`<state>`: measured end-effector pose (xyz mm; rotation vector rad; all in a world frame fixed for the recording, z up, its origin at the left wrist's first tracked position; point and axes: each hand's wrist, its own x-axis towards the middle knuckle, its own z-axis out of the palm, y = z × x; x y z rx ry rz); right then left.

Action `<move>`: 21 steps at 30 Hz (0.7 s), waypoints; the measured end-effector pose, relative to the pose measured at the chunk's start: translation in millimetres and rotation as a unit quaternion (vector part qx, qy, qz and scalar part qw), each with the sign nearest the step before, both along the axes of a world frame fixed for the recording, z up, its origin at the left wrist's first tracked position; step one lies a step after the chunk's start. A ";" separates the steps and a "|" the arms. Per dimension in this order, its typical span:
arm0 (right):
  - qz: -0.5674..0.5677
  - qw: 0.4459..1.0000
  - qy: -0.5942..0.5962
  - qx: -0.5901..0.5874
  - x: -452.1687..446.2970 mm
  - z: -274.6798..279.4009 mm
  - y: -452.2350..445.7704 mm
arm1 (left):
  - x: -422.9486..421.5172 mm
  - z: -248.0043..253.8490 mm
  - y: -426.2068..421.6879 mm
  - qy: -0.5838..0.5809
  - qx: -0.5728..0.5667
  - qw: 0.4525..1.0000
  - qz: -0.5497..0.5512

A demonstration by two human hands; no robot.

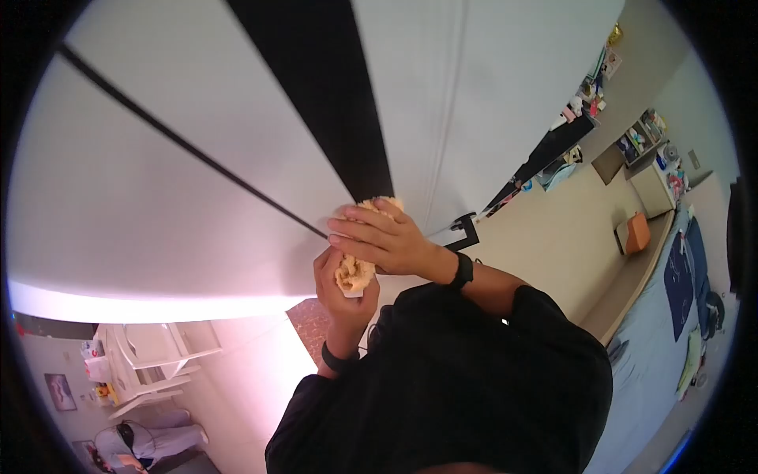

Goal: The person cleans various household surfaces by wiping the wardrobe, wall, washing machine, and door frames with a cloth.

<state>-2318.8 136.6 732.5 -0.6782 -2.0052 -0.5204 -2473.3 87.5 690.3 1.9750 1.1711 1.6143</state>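
A pale yellow, fluffy cloth [354, 273] is bunched up between my hands, close to a white door-like panel. My right hand [388, 242] lies over the upper part of the cloth, its fingers reaching left and pressing on it. Below, my left hand [341, 294] grips the cloth's lower end, with the thumb on the right side. A wide black stripe [324, 87] runs down the white panel [197, 95] to the cloth, and a thin dark line [189, 142] meets it from the left. Part of the cloth is hidden under my fingers.
A black door handle [467, 231] juts out right of my hands. Farther right are a bed [643, 379], an orange-backed chair [636, 234] and shelves [641, 138]. At lower left stand white chairs [154, 347], with another person [154, 438] beyond them.
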 end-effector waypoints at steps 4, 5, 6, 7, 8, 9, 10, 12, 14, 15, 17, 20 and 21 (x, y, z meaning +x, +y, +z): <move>0.071 0.996 0.033 -0.030 0.3 32.5 1.7 | 8.8 45.9 -6.3 0.008 0.044 0.999 -0.023; 0.073 0.996 0.029 -0.034 6.4 34.8 1.0 | 15.6 17.0 7.8 0.033 0.067 0.997 -0.022; 0.071 0.996 0.038 -0.042 11.4 30.6 -0.7 | 23.7 -11.7 21.3 0.057 0.088 0.994 -0.017; 0.055 0.997 0.034 -0.033 17.6 25.2 -0.2 | 30.0 -10.5 25.0 0.052 0.089 0.994 -0.028; 0.044 0.998 0.037 -0.029 25.1 12.1 1.1 | 36.3 -9.4 28.3 0.047 0.090 0.994 -0.038; 0.033 0.998 0.040 -0.026 32.6 -0.9 2.2 | 40.1 15.3 21.7 0.015 0.074 0.995 -0.065; 0.019 0.998 0.046 -0.035 36.6 -17.2 0.1 | 44.0 27.9 16.9 -0.015 0.057 0.994 -0.093; -0.016 0.997 0.053 -0.060 40.9 -43.8 -7.6 | 54.8 1.3 17.0 -0.008 -0.015 0.995 -0.095; -0.041 0.994 0.055 -0.082 40.9 -77.2 -14.7 | 56.4 -24.1 13.1 0.003 -0.075 0.993 -0.093; -0.042 0.994 0.053 -0.085 41.1 -99.0 -11.5 | 54.5 -30.5 12.9 0.010 -0.094 0.992 -0.088; -0.011 0.994 0.048 -0.098 37.7 -106.9 -13.0 | 57.7 -61.5 8.3 -0.024 -0.135 0.988 -0.068; 0.070 0.992 0.034 -0.097 32.7 -102.9 -4.5 | 42.5 -9.1 -6.7 -0.058 -0.261 0.963 -0.018; 0.094 0.991 0.028 -0.095 32.6 -103.7 -0.6 | 40.2 6.0 -4.8 -0.082 -0.235 0.968 -0.003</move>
